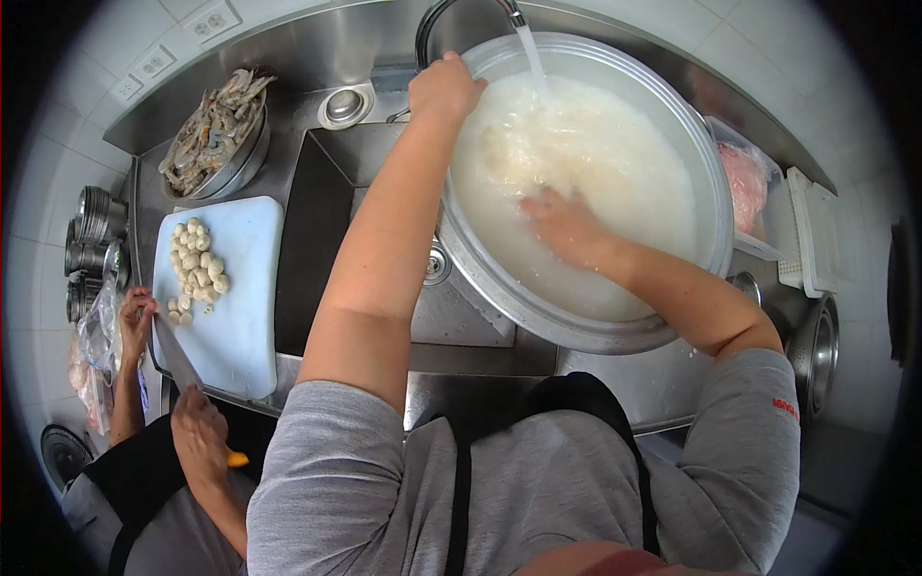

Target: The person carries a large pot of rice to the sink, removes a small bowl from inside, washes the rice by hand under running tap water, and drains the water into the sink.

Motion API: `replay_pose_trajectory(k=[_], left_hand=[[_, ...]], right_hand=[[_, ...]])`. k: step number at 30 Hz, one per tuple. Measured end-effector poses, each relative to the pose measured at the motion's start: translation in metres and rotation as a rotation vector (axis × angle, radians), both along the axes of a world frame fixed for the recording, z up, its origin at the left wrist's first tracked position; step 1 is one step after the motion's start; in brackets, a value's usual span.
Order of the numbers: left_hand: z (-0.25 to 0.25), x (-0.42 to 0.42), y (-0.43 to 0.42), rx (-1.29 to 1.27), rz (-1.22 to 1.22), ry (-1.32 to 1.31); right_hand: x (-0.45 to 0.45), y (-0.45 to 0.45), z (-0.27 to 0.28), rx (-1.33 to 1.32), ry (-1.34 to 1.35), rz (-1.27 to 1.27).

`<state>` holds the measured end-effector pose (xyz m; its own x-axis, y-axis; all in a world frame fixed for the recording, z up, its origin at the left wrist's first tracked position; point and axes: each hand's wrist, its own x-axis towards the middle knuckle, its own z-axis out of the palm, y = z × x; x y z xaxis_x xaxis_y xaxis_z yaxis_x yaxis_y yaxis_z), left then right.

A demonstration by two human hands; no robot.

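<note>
A large metal basin (pixel 706 125) full of cloudy white water stands tilted over the sink's right side. Water runs into it from the curved faucet (pixel 423 38). My left hand (pixel 448 88) is at the basin's upper left rim, beside the faucet, with its fingers closed; the rim seems to be in its grasp. My right hand (pixel 567 226) is partly under the cloudy water near the middle of the basin, its fingers apart and blurred. Whatever lies below the surface is hidden.
At the left a co-worker's hands (pixel 200 427) hold a knife (pixel 178 355) by a blue cutting board (pixel 252 288) with pale round pieces (pixel 200 259). Behind is a bowl of shrimp (pixel 219 134). A plastic tub (pixel 749 192) with pink contents and a white basket (pixel 812 230) stand right.
</note>
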<state>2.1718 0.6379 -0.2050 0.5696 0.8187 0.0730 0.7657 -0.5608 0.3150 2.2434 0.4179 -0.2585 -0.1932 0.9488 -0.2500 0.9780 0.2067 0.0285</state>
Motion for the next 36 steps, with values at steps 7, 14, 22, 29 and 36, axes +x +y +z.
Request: replay_pose_trajectory(k=[7,14,22,29,36], left_hand=[[0.001,-0.002,0.000,-0.004,-0.010,0.001],[0.000,-0.001,0.001,-0.011,-0.017,0.007],[0.001,-0.001,0.001,-0.025,-0.008,0.010],[0.000,0.002,-0.002,0.011,0.011,0.001],[0.000,0.001,0.001,-0.012,0.012,0.016]], right_hand=[[0.068,0.020,-0.024,-0.125,0.100,-0.526],[0.141,-0.011,-0.057,0.092,0.051,-0.729],[0.170,-0.047,-0.033,-0.795,-0.424,-0.268],[0.090,-0.087,0.009,-0.673,0.837,-1.253],[0.004,-0.033,0.019,-0.554,0.948,-0.912]])
